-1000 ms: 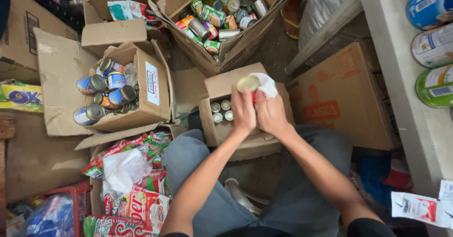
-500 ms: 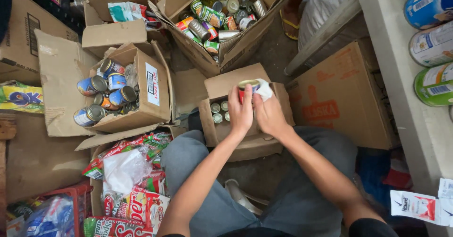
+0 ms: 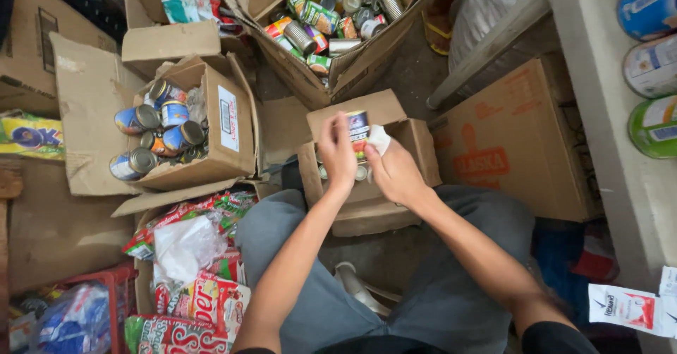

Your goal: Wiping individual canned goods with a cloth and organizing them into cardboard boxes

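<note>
Head view shows a seated person holding a small can (image 3: pixel 357 130) just above the small open carton (image 3: pixel 416 158) between the knees. The left hand (image 3: pixel 337 153) grasps the can, fingers wrapped around its side, so the label faces up. The right hand (image 3: pixel 395 174) pinches a white cloth (image 3: pixel 379 139) against the can, probably to wipe it. More cans (image 3: pixel 361 173) lie inside this carton, close for reaching. At the left, another box (image 3: pixel 226 132) holds blue cans, and a big box (image 3: pixel 338 72) of mixed cans stands farther ahead.
</note>
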